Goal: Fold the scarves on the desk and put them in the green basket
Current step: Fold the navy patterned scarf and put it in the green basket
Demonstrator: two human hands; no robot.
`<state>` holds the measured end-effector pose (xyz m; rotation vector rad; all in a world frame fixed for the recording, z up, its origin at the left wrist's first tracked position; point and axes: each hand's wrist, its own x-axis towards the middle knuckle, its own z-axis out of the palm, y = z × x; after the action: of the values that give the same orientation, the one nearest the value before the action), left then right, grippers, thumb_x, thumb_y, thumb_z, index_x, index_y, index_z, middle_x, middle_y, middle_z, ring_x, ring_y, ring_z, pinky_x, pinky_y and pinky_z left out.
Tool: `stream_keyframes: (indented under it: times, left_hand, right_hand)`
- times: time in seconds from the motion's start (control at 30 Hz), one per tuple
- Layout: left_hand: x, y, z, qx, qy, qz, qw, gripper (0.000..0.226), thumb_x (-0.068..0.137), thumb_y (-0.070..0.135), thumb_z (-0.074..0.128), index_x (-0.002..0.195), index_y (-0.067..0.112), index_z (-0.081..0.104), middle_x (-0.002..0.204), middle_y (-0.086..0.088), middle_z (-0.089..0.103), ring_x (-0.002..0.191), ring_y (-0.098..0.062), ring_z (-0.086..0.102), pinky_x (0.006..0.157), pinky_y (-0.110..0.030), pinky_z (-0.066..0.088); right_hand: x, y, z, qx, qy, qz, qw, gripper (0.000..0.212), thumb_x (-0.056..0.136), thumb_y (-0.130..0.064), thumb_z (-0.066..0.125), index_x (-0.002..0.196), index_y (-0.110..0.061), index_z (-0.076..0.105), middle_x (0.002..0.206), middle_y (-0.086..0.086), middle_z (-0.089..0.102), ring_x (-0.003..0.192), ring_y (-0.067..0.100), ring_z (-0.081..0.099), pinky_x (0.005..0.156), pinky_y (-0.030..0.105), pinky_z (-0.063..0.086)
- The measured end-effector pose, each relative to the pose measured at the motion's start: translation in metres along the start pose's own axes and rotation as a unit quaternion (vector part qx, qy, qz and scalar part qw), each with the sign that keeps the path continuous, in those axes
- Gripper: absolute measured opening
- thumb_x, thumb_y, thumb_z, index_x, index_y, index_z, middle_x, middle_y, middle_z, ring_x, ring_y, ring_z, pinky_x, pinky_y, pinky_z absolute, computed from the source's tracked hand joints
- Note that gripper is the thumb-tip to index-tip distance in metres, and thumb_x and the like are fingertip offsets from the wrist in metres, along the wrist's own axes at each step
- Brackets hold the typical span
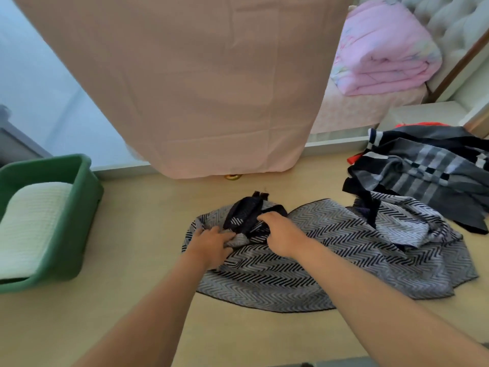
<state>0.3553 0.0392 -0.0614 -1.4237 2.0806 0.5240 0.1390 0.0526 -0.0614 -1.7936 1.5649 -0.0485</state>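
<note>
Entry: zigzag scarf (pixel 317 263), lying crumpled mid-desk (pixel 132 327), dark end bunched on top.
- L hand (pixel 211 246) is gripping the bunched edge; R hand (pixel 280 234) is curling fingers into the dark end.
- Step, prob.: opening it flat before folding. Advice: pulling ends apart, smoothing creases, matching corners.
- Green basket (pixel 88 186) is sitting far L, well apart; pale folded cloth (pixel 34 223) is filling most of it.
- Plaid pile (pixel 428 170) is touching the scarf's R end and may be snagging it.
- Curtain (pixel 185 88) is hanging behind.
</note>
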Motion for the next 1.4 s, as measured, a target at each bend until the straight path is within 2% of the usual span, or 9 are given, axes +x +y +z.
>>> stream_keyframes:
  times: [0.1,0.23,0.43,0.6,0.8,1.0,1.13,1.27,1.4]
  left_hand:
    - [-0.009,-0.027,0.0,-0.062,-0.014,-0.004,0.998,0.047,0.102,0.054,0.029,0.137,0.031,0.049,0.129,0.0,0.06,0.114,-0.023,0.058,0.099,-0.041,0.046]
    - [-0.01,-0.044,-0.013,-0.028,0.082,0.009,0.996,0.026,0.103,0.034,0.038,0.123,0.021,0.048,0.108,-0.004,0.066,0.094,-0.026,0.064,0.071,-0.035,0.051]
    - [0.017,-0.041,-0.006,-0.01,0.061,0.098,0.993,0.086,0.087,0.04,0.067,0.153,0.041,0.011,0.159,-0.004,0.012,0.137,-0.032,0.034,0.092,-0.043,0.05]
    - [0.012,-0.048,0.0,0.023,0.135,0.057,0.989,0.031,0.094,0.014,0.051,0.124,0.023,0.054,0.125,-0.007,0.053,0.1,-0.027,0.06,0.067,-0.034,0.045]
    - [-0.007,-0.104,-0.004,-0.122,0.279,-0.197,0.932,0.015,0.093,0.015,0.045,0.106,0.014,0.05,0.085,-0.003,0.066,0.074,-0.024,0.066,0.05,-0.027,0.032]
    - [-0.006,-0.136,0.004,0.0,0.331,-0.126,0.935,0.046,0.075,0.009,0.058,0.12,0.017,0.053,0.111,-0.007,0.052,0.097,-0.028,0.051,0.076,-0.035,0.041]
    - [-0.003,-0.114,0.014,-0.121,0.147,0.117,0.975,0.03,0.09,0.02,0.054,0.117,0.029,0.066,0.12,0.008,0.06,0.115,-0.018,0.051,0.098,-0.035,0.039]
    - [-0.009,-0.111,0.025,-0.108,0.029,0.132,0.985,0.052,0.086,0.069,0.049,0.117,0.033,0.067,0.118,0.01,0.06,0.113,-0.014,0.044,0.101,-0.038,0.035]
    - [-0.014,-0.129,0.02,-0.084,0.001,0.087,0.993,0.03,0.095,0.046,0.053,0.113,0.026,0.067,0.113,0.003,0.062,0.108,-0.02,0.052,0.092,-0.034,0.042]
  right_hand:
    - [0.017,-0.021,0.016,0.014,-0.03,0.026,0.999,0.071,0.093,0.001,0.051,0.155,-0.022,0.025,0.162,0.002,0.017,0.144,0.028,0.03,0.112,0.038,0.037]
    - [0.028,-0.041,0.027,-0.027,-0.073,0.023,0.997,0.07,0.089,0.005,0.048,0.152,-0.024,0.038,0.159,0.0,0.03,0.145,0.024,0.031,0.115,0.035,0.035]
    - [0.032,-0.047,0.039,0.032,-0.045,0.037,0.998,0.065,0.082,0.014,0.046,0.131,-0.026,0.06,0.144,-0.002,0.052,0.133,0.019,0.047,0.107,0.031,0.042]
    - [0.03,-0.037,0.04,0.019,-0.027,0.05,0.998,0.047,0.074,0.007,0.059,0.106,-0.027,0.051,0.115,-0.001,0.049,0.108,0.021,0.051,0.092,0.035,0.048]
    - [0.031,-0.053,0.038,-0.072,-0.063,0.06,0.994,0.058,0.078,-0.006,0.06,0.133,-0.022,0.055,0.126,0.001,0.057,0.116,0.02,0.054,0.099,0.031,0.046]
    - [0.039,-0.073,0.049,-0.142,-0.071,0.003,0.987,0.041,0.084,-0.03,0.066,0.125,-0.029,0.064,0.115,-0.005,0.063,0.108,0.018,0.055,0.084,0.027,0.041]
    - [0.036,-0.077,0.067,-0.162,-0.072,-0.024,0.984,0.028,0.083,-0.036,0.074,0.107,-0.022,0.073,0.107,-0.002,0.064,0.102,0.02,0.056,0.085,0.033,0.046]
    - [0.032,-0.073,0.063,-0.077,-0.016,0.023,0.997,0.011,0.09,-0.029,0.065,0.096,-0.019,0.064,0.102,-0.001,0.059,0.096,0.021,0.055,0.084,0.036,0.048]
    - [0.028,-0.074,0.033,0.036,0.084,0.094,0.991,0.003,0.098,-0.021,0.054,0.095,-0.021,0.052,0.091,-0.001,0.059,0.082,0.018,0.056,0.068,0.032,0.045]
